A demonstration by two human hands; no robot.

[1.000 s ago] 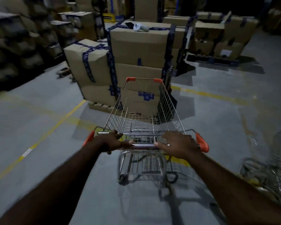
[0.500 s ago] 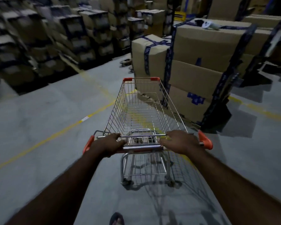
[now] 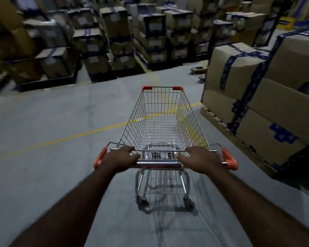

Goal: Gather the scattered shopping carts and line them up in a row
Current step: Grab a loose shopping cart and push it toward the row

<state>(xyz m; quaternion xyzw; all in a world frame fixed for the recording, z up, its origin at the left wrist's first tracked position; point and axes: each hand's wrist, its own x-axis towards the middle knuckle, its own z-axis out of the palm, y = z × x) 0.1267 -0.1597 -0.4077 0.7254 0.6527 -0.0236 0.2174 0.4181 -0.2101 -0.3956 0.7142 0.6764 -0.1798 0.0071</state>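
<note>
A wire shopping cart [image 3: 161, 125] with orange corner caps stands on the grey floor right in front of me, its basket empty. My left hand [image 3: 120, 158] grips the left part of its chrome handle bar [image 3: 158, 164]. My right hand [image 3: 201, 160] grips the right part of the same bar. Both arms reach forward from the bottom of the view. No other cart shows in this frame.
A pallet of large taped cardboard boxes [image 3: 260, 97] stands close on the right of the cart. Rows of stacked boxes [image 3: 114, 38] on dark pallets fill the far side. A yellow floor line [image 3: 70, 138] runs diagonally across the grey concrete floor [image 3: 43, 175].
The cart and my view have swung to the left: the big taped boxes slid from straight ahead to the right, and the far rows of stacked boxes came into view. Both hands stayed on the handle.
</note>
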